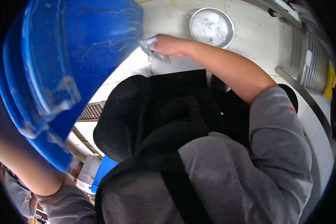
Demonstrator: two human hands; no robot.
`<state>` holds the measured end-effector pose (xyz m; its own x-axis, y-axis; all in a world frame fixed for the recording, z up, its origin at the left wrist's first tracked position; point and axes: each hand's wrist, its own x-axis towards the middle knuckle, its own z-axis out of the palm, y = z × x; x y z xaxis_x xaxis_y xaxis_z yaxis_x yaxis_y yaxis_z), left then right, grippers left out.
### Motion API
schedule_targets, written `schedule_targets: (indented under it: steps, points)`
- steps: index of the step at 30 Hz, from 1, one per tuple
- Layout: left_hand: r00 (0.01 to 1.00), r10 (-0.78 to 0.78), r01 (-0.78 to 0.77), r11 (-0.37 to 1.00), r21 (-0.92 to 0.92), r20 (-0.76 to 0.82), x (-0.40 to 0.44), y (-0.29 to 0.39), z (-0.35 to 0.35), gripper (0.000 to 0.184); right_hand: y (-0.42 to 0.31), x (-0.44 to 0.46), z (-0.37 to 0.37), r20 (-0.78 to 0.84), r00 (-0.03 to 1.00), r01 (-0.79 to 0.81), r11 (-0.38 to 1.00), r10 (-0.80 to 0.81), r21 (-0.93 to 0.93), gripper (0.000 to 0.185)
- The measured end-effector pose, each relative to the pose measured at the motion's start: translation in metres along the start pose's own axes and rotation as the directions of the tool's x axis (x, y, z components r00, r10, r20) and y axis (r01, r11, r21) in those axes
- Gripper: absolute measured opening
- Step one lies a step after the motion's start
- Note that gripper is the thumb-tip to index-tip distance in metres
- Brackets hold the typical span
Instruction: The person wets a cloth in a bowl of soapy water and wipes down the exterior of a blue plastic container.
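A large blue plastic bin (pixel 97 33) fills the upper left, tilted, with whitish suds streaked along its ribs and rim. My right hand (pixel 171 45) is closed around a wet grey cloth (pixel 153 50), which touches or nearly touches the bin's lower right side. Just past that forearm, a round metal bowl (pixel 212 28) of foamy water sits on the tiled floor. My left forearm runs up along the bin's outer left edge. The bin and the picture's dark border hide my left hand, so its grip does not show.
Slotted drain grates (pixel 89 112) cross the white tiles (pixel 250 37) beside my leg. Metal racking (pixel 313 63) and a yellow object (pixel 330 82) stand at right. Behind me on the left are a blue item (pixel 105 170) and another person's grey sleeve (pixel 16 194).
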<state>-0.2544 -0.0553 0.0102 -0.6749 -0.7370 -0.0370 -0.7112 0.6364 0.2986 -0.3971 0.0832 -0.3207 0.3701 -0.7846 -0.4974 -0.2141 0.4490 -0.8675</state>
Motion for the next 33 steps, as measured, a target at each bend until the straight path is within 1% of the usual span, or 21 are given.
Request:
schedule_targets:
  steps: [1,3,5,6,8,9,11,13,15,16,17,19,20,21,23,25,27,29,30,31,33]
  points:
    - [1.000,0.009,-0.009,1.000,0.006,-0.005,-0.002,-0.002,0.001,0.038,-0.025,-0.030,-0.018,-0.025,1.000,-0.005,0.996,0.003,-0.088,0.026]
    - [1.000,0.029,-0.029,0.999,0.015,-0.009,-0.001,-0.004,0.003,0.038,0.000,-0.037,-0.050,-0.113,0.978,-0.194,0.959,0.173,-0.206,0.026]
    - [0.999,0.051,-0.051,0.998,0.026,-0.016,-0.004,-0.001,0.004,0.038,-0.014,-0.073,-0.077,-0.208,0.943,-0.261,0.965,0.261,0.026,0.027]
    - [0.998,0.060,-0.059,0.998,0.030,-0.025,-0.006,0.000,0.004,0.038,-0.014,-0.082,-0.081,-0.219,0.941,-0.260,0.966,0.257,0.015,0.027]
    - [0.995,0.086,-0.084,0.995,0.044,-0.043,-0.006,-0.002,0.001,0.038,-0.015,-0.089,-0.083,-0.393,0.841,-0.131,0.846,0.371,0.517,0.026]
    - [0.994,0.097,-0.095,0.994,0.046,-0.044,-0.007,-0.002,0.001,0.038,-0.015,-0.088,-0.077,-0.403,0.843,-0.112,0.849,0.356,0.517,0.026]
    - [0.992,0.115,-0.111,0.992,0.066,-0.045,-0.008,-0.003,-0.002,0.038,-0.009,-0.083,-0.053,-0.299,0.901,-0.228,0.929,0.315,0.292,0.024]
    - [0.992,0.119,-0.116,0.990,0.077,-0.037,-0.012,-0.004,-0.004,0.038,-0.001,-0.067,-0.004,-0.176,0.962,-0.163,0.956,0.209,0.242,0.027]
    - [0.991,0.129,-0.125,0.988,0.085,-0.040,-0.016,-0.005,-0.005,0.038,-0.046,-0.077,0.049,-0.247,0.967,0.037,0.932,0.057,0.361,0.027]
    - [0.991,0.129,-0.125,0.988,0.089,-0.038,-0.013,-0.007,-0.006,0.038,-0.069,-0.083,0.066,-0.309,0.948,0.164,0.944,-0.072,0.286,0.028]
    - [0.991,0.131,-0.127,0.988,0.090,-0.036,-0.014,-0.007,-0.006,0.038,-0.086,-0.085,0.079,-0.359,0.912,0.283,0.937,-0.197,0.205,0.030]
    - [0.991,0.132,-0.129,0.987,0.093,-0.032,-0.011,-0.008,-0.003,0.038,-0.083,-0.068,0.110,-0.562,0.692,0.396,0.889,-0.453,-0.229,0.035]
    - [0.990,0.133,-0.129,0.987,0.097,-0.036,-0.010,-0.009,-0.003,0.038,-0.080,-0.059,0.117,-0.654,0.603,0.385,0.885,-0.457,-0.263,0.026]
    - [0.991,0.131,-0.127,0.987,0.100,-0.035,-0.009,-0.011,-0.003,0.038,-0.070,-0.048,0.119,-0.655,0.601,0.392,0.883,-0.459,-0.259,0.026]
    - [0.990,0.133,-0.127,0.986,0.112,-0.040,-0.008,-0.012,-0.003,0.039,-0.037,-0.011,0.119,-0.615,0.771,0.124,0.986,-0.167,-0.113,0.018]
    - [0.992,0.123,-0.118,0.985,0.127,-0.038,-0.007,-0.014,-0.006,0.039,0.007,0.040,0.105,-0.230,0.940,-0.222,0.965,0.250,0.141,0.025]
    - [0.991,0.132,-0.125,0.982,0.138,-0.036,-0.004,-0.013,-0.005,0.039,0.064,0.096,0.132,-0.177,0.906,-0.322,0.897,0.385,0.302,0.024]
    - [0.990,0.137,-0.131,0.981,0.146,-0.037,-0.001,-0.013,-0.005,0.039,0.129,0.139,0.183,-0.368,0.930,0.032,0.993,0.012,0.115,0.025]
    - [0.989,0.141,-0.134,0.978,0.158,-0.037,0.002,-0.013,-0.003,0.039,0.084,0.118,0.166,-0.317,0.873,-0.253,0.900,0.371,0.355,0.027]
    - [0.990,0.139,-0.131,0.977,0.169,-0.037,0.004,-0.017,-0.007,0.039,0.052,0.099,0.144,-0.319,0.875,-0.244,0.900,0.365,0.360,0.027]
    - [0.988,0.153,-0.145,0.973,0.179,-0.031,0.014,-0.021,-0.009,0.039,0.033,0.078,0.110,-0.169,0.762,-0.268,0.541,0.626,0.798,0.020]
